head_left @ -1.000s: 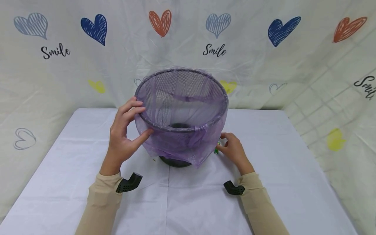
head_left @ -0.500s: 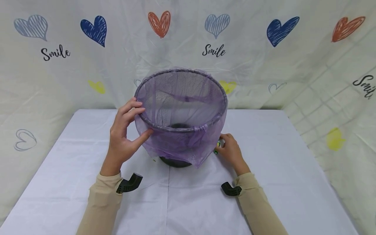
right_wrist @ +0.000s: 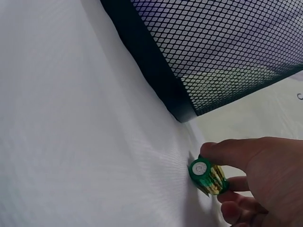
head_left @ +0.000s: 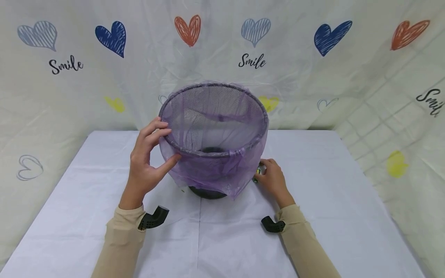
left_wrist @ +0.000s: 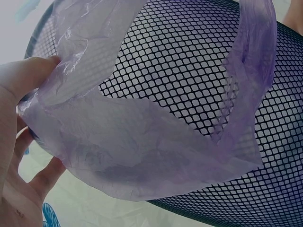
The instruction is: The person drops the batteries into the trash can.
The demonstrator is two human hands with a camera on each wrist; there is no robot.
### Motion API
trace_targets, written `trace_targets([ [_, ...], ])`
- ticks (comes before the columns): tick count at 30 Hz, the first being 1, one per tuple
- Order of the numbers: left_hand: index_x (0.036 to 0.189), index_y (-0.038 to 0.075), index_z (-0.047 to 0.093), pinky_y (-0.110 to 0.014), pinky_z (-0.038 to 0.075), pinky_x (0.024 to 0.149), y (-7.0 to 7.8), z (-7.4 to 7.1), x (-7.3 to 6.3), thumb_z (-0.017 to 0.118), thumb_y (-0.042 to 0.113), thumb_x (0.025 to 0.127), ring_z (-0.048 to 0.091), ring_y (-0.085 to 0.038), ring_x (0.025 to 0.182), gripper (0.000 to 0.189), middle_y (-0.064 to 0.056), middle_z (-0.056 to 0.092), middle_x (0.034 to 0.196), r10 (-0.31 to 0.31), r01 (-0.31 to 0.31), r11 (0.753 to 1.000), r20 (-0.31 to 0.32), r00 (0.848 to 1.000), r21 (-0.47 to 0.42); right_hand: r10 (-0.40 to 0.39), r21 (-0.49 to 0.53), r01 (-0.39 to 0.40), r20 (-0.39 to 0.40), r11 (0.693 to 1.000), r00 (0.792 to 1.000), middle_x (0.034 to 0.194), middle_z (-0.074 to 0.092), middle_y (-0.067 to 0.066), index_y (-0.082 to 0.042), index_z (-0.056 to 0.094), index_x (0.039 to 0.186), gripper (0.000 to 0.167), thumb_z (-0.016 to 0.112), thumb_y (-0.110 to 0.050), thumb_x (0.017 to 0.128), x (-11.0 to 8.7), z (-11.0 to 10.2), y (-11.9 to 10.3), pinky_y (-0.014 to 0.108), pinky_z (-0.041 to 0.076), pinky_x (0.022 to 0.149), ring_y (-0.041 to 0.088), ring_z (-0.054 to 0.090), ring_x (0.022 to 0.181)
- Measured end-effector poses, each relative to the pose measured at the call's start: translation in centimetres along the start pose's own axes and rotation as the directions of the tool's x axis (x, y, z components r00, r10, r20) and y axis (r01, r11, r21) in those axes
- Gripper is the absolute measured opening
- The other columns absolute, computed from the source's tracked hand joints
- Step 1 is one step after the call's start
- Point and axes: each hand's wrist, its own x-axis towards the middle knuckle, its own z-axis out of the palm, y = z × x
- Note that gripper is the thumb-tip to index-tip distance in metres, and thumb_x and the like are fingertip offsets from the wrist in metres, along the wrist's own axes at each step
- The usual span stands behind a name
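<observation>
A black mesh wastebasket (head_left: 208, 194) stands on the white-covered table, lined with a thin purple plastic bag (head_left: 205, 170) folded over its rim. My left hand (head_left: 144, 158) grips the basket's left rim, thumb on the outside over the bag and fingertips at the edge. In the left wrist view the bag's loose edge (left_wrist: 142, 151) hangs over the mesh. My right hand (head_left: 275, 177) is low at the basket's right side. Between its thumb and fingers it pinches a green and gold battery (right_wrist: 208, 177), close over the tablecloth, with the silver end facing the camera.
A white cloth (head_left: 167, 247) covers the table. Behind it hangs a pale curtain (head_left: 215, 61) printed with hearts and "Smile". A tiny brownish speck (head_left: 182, 190) lies left of the basket's base. Black camera mounts (head_left: 154, 218) sit on both wrists.
My right hand has moved slightly left and its fingers have closed in around the battery. The left hand and basket stay in place; the head view has tilted up slightly.
</observation>
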Motion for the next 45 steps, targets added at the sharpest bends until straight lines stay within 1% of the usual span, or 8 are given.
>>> trace_targets([
  [5, 0.114, -0.014, 0.057, -0.023, 0.049, 0.103, 0.3, 0.1, 0.0, 0.074, 0.033, 0.085, 0.041, -0.039, 0.136, 0.058, -0.030, 0.052, 0.124, 0.000, 0.000, 1.000, -0.012, 1.000, -0.004, -0.026, 0.028, 0.027, -0.033, 0.999, 0.999, 0.103, 0.064, 0.017, -0.002, 0.066, 0.115, 0.041, 0.076, -0.018, 0.078, 0.0, -0.2, -0.1, 0.030, 0.043, 0.063, 0.022, 0.056, 0.072],
  [12, 0.113, -0.015, 0.057, -0.023, 0.049, 0.103, 0.4, 0.3, 0.2, 0.074, 0.032, 0.085, 0.041, -0.038, 0.137, 0.058, -0.031, 0.052, 0.124, 0.000, 0.000, 1.000, -0.014, 1.000, -0.012, -0.033, 0.080, 0.040, -0.093, 0.996, 0.995, 0.103, 0.064, 0.015, -0.004, 0.066, 0.114, 0.042, 0.078, -0.024, 0.080, -0.2, -0.7, -0.4, 0.029, 0.042, 0.063, 0.020, 0.053, 0.069],
  [20, 0.113, -0.013, 0.058, -0.022, 0.049, 0.102, 0.1, 0.4, 0.2, 0.074, 0.034, 0.085, 0.041, -0.037, 0.136, 0.058, -0.028, 0.053, 0.124, 0.006, -0.006, 1.000, -0.015, 1.000, -0.008, -0.078, 0.130, 0.108, -0.217, 0.986, 0.973, 0.101, 0.062, 0.016, -0.004, 0.065, 0.112, 0.041, 0.080, -0.022, 0.078, -0.1, -1.3, -0.7, 0.029, 0.039, 0.064, 0.020, 0.052, 0.068],
  [25, 0.114, -0.014, 0.057, -0.024, 0.049, 0.102, 0.0, 0.4, 0.2, 0.075, 0.033, 0.085, 0.041, -0.039, 0.136, 0.058, -0.030, 0.052, 0.124, 0.011, -0.011, 1.000, -0.011, 1.000, -0.012, -0.098, 0.155, 0.142, -0.260, 0.978, 0.961, 0.102, 0.063, 0.013, -0.006, 0.064, 0.112, 0.041, 0.081, -0.019, 0.078, -0.1, -1.5, -0.9, 0.022, 0.038, 0.062, 0.021, 0.055, 0.069],
  [32, 0.115, -0.013, 0.057, -0.024, 0.049, 0.102, 0.0, 0.4, 0.3, 0.075, 0.032, 0.084, 0.041, -0.039, 0.136, 0.057, -0.030, 0.052, 0.124, 0.005, -0.005, 1.000, -0.007, 1.000, -0.010, -0.137, 0.177, 0.202, -0.321, 0.963, 0.937, 0.105, 0.064, 0.013, -0.005, 0.065, 0.113, 0.041, 0.082, -0.015, 0.077, 0.2, -1.9, -1.1, 0.009, 0.035, 0.055, 0.021, 0.056, 0.066],
  [34, 0.115, -0.014, 0.057, -0.024, 0.049, 0.102, 0.0, 0.3, 0.3, 0.075, 0.032, 0.085, 0.041, -0.039, 0.137, 0.058, -0.030, 0.052, 0.124, 0.006, -0.006, 1.000, -0.006, 1.000, -0.010, -0.141, 0.188, 0.212, -0.331, 0.959, 0.933, 0.105, 0.064, 0.012, -0.005, 0.064, 0.115, 0.043, 0.082, -0.013, 0.076, 0.2, -1.9, -1.1, 0.011, 0.038, 0.055, 0.020, 0.055, 0.067],
  [39, 0.113, -0.014, 0.057, -0.023, 0.049, 0.102, 0.2, 0.4, 0.3, 0.074, 0.033, 0.085, 0.041, -0.038, 0.136, 0.057, -0.029, 0.053, 0.124, -0.002, 0.002, 1.000, -0.018, 1.000, -0.013, -0.139, 0.213, 0.219, -0.337, 0.952, 0.931, 0.108, 0.064, 0.011, -0.007, 0.061, 0.122, 0.051, 0.082, -0.012, 0.076, 0.1, -2.1, -1.3, 0.024, 0.045, 0.058, 0.015, 0.053, 0.068],
  [45, 0.112, -0.015, 0.057, -0.023, 0.049, 0.103, 0.3, 0.4, 0.1, 0.074, 0.032, 0.085, 0.041, -0.038, 0.137, 0.057, -0.028, 0.053, 0.124, -0.004, 0.003, 1.000, -0.024, 1.000, -0.025, -0.128, 0.206, 0.212, -0.357, 0.955, 0.925, 0.107, 0.065, 0.010, -0.007, 0.061, 0.119, 0.048, 0.082, -0.015, 0.076, 0.0, -2.3, -1.7, 0.023, 0.043, 0.058, 0.014, 0.052, 0.067],
])
